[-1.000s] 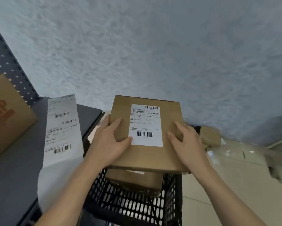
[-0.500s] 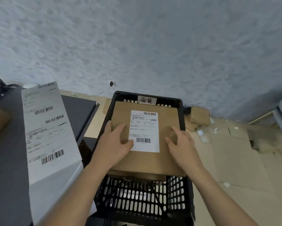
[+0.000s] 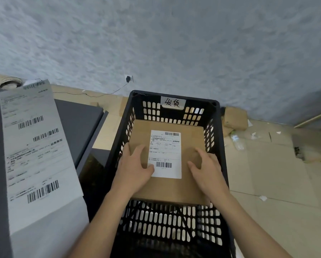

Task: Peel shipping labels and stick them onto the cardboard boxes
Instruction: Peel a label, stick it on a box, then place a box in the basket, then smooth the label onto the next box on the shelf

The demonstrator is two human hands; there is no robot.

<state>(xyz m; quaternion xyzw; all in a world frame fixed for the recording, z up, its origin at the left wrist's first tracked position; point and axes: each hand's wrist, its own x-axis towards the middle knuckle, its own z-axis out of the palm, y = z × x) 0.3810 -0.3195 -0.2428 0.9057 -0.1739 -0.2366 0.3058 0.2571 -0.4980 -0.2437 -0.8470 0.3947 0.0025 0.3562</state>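
Left hand (image 3: 135, 168) and right hand (image 3: 206, 172) grip opposite edges of a cardboard box (image 3: 167, 189) inside a black crate (image 3: 174, 226), its label (image 3: 165, 155) between them; a label strip (image 3: 35, 146) lies left of the left hand.

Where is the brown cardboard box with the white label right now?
In the head view's centre, the brown cardboard box is inside the black plastic crate, between the left hand and right hand.
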